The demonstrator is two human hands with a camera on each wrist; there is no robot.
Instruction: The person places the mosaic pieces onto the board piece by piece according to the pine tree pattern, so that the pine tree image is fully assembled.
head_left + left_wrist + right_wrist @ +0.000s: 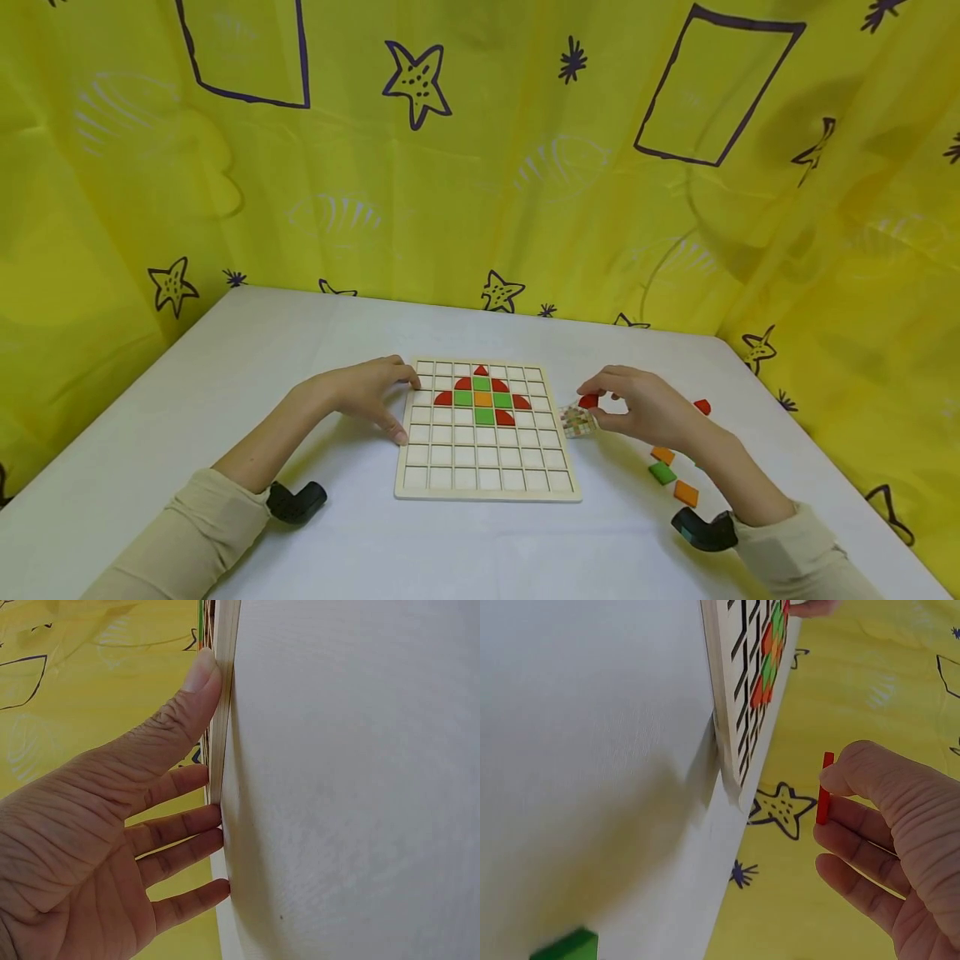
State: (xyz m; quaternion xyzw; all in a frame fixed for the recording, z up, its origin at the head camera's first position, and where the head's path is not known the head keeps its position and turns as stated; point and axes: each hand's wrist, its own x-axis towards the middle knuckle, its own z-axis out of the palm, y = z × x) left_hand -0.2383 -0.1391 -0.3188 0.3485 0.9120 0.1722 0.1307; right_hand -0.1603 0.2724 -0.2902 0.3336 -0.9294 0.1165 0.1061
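A square wooden grid board (453,477) lies on the white table, with red, green and orange tiles set in its upper and middle cells. My left hand (363,392) rests at the board's left edge. In the left wrist view the thumb (201,675) touches the rim and the extended fingers reach along the edge. Between thumb and fingertips, my right hand (641,404) pinches a red tile (825,789), held up just right of the board. Below that tile lies a small patterned card (577,422), partly hidden by the hand.
Loose tiles lie right of the board, partly behind the right forearm: a red tile (702,407), a green tile (662,473), an orange tile (686,493) and another orange tile (662,455). A yellow curtain (465,208) with drawn stars surrounds the table's back and sides.
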